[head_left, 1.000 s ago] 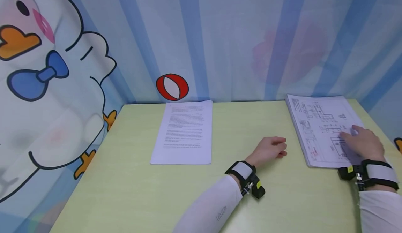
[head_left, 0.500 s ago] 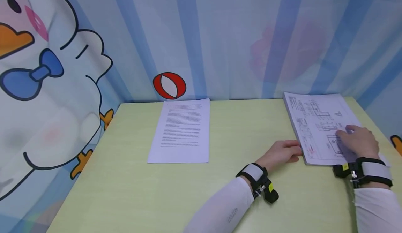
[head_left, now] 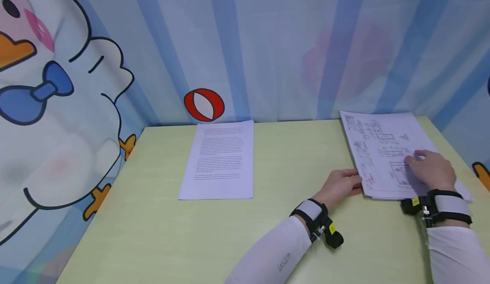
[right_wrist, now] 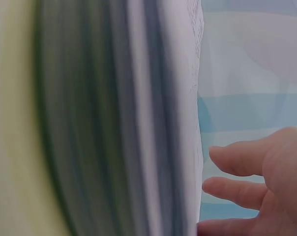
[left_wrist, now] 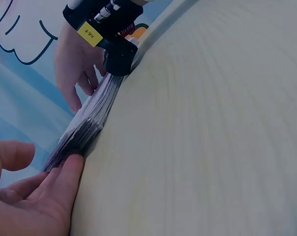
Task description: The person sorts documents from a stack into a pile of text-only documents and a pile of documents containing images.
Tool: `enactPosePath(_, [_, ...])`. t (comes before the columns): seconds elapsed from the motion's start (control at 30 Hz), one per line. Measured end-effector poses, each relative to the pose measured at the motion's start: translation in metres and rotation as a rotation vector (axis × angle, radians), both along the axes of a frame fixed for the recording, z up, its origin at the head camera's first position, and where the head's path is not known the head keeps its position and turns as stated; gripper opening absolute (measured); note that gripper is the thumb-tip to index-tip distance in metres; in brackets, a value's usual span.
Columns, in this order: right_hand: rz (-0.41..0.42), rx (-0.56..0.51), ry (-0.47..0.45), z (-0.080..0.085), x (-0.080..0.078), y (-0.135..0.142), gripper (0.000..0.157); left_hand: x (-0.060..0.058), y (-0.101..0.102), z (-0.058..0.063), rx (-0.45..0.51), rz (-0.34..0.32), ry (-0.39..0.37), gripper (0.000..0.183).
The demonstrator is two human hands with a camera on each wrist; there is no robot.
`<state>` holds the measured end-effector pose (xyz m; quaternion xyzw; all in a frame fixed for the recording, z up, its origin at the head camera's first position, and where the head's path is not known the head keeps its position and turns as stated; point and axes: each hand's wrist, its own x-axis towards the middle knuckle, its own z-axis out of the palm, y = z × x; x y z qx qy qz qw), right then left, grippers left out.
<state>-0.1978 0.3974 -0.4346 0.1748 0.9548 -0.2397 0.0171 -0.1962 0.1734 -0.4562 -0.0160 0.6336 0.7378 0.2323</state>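
Note:
A thick stack of papers (head_left: pixel 373 160) lies at the table's right side, its top sheet printed with technical drawings. On that top sheet rests my right hand (head_left: pixel 432 170), fingertips down near its right half. My left hand (head_left: pixel 342 185) is at the stack's left edge. In the left wrist view, straight left fingers (left_wrist: pixel 65 182) touch the layered sheet edges, while the thumb (left_wrist: pixel 15 155) stands apart from the paper. The right wrist view shows the right fingertips (right_wrist: pixel 212 186) at the top sheet, beside the blurred page edges (right_wrist: pixel 114 123). A lower sheet's corner (head_left: pixel 464 191) sticks out right of the right wrist.
A text-printed sheet (head_left: pixel 218 160) lies left of the middle on the pale yellow table (head_left: pixel 160 233). Behind the table hangs a blue striped curtain (head_left: pixel 275 54) with a cartoon duck and a red ball. Both wrists wear strapped cameras.
My left hand has moved right to the stack's left edge. The upper sheets have slid slightly left under my right hand, and a lower sheet's corner shows at the right.

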Motion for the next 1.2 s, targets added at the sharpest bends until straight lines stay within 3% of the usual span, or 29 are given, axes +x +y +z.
enactPosePath(0.17, [-0.005,0.012,0.021,0.001,-0.003,-0.003,0.057,0.000,0.001,0.002,-0.025,0.028,0.007,0.023])
enactPosePath(0.33, [-0.026,0.005,0.036,0.002,-0.004,-0.008,0.056,0.000,-0.002,0.003,-0.062,0.012,0.026,0.018])
enactPosePath(0.53, [-0.002,0.001,0.074,0.003,-0.006,-0.016,0.055,-0.002,-0.006,0.002,-0.037,-0.021,0.048,0.016])
enactPosePath(0.63, [0.014,0.010,0.090,0.003,-0.007,-0.020,0.054,-0.003,-0.009,0.004,-0.085,-0.024,0.059,0.016])
enactPosePath(0.83, [0.037,0.028,0.114,0.007,-0.007,-0.031,0.052,-0.008,-0.012,0.005,-0.233,0.024,0.143,0.019])
enactPosePath(1.07, [0.080,0.017,0.142,0.007,-0.008,-0.040,0.052,-0.011,-0.017,0.001,-0.243,0.071,0.154,0.025])
enactPosePath(1.2, [0.076,-0.052,0.128,0.006,-0.010,-0.044,0.058,-0.012,-0.024,0.002,-0.215,0.079,0.131,0.027])
